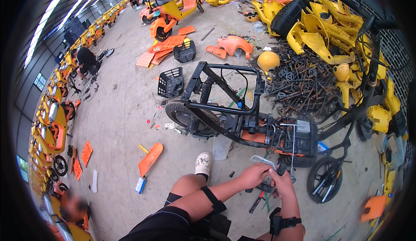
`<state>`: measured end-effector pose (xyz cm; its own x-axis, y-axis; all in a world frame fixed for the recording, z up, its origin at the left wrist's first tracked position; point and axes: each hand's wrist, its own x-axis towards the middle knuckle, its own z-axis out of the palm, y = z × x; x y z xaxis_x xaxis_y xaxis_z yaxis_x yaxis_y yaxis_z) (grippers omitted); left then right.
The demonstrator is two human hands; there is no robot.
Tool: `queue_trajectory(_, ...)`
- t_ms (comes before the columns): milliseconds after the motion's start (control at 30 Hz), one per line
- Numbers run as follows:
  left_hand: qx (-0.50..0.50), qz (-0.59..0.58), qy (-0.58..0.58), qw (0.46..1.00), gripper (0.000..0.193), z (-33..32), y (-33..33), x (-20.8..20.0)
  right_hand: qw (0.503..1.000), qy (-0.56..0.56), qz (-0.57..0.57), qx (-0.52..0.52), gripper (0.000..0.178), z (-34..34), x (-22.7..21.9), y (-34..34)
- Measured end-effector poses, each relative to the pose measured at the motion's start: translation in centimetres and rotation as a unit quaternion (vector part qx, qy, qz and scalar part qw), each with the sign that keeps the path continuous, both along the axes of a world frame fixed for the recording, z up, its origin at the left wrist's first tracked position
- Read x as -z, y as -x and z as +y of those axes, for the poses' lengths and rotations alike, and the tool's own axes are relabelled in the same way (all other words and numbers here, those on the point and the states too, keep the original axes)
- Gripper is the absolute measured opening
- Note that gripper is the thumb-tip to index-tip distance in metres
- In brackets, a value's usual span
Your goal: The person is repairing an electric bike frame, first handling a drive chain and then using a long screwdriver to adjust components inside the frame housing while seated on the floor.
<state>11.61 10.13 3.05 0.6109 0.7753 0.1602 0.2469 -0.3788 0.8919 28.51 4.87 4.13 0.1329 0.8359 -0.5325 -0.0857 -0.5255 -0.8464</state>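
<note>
Now the left hand (pixel 255 175) and right hand (pixel 283 183) grip a dark part (pixel 281 169), frame (pixel 223 108) mostly bare, rear wheel (pixel 178 110) still fitted.

Grey floor (pixel 125 98) under bright skylight strips (pixel 50 15); windows (pixel 40 81) in the left wall (pixel 28 119), a dark brick wall (pixel 396 48) opposite

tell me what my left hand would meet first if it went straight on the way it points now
Most likely your right hand, or the dark part in its grip: both lie just past the left hand. Depth is unclear, so which comes first is hard to tell.
</note>
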Motion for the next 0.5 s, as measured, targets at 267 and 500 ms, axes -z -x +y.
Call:
queue_trajectory(267,-0.03,0.036,0.103,0.994,0.018,-0.1,0.3,-0.2,0.987,-0.094,-0.13,-0.017,0.03,0.3,1.8,0.1)
queue_trajectory(500,-0.156,0.034,0.182,0.97,0.02,0.3,0.6,3.3,0.987,-0.07,-0.018,0.143,0.022,1.2,1.3,0.4)
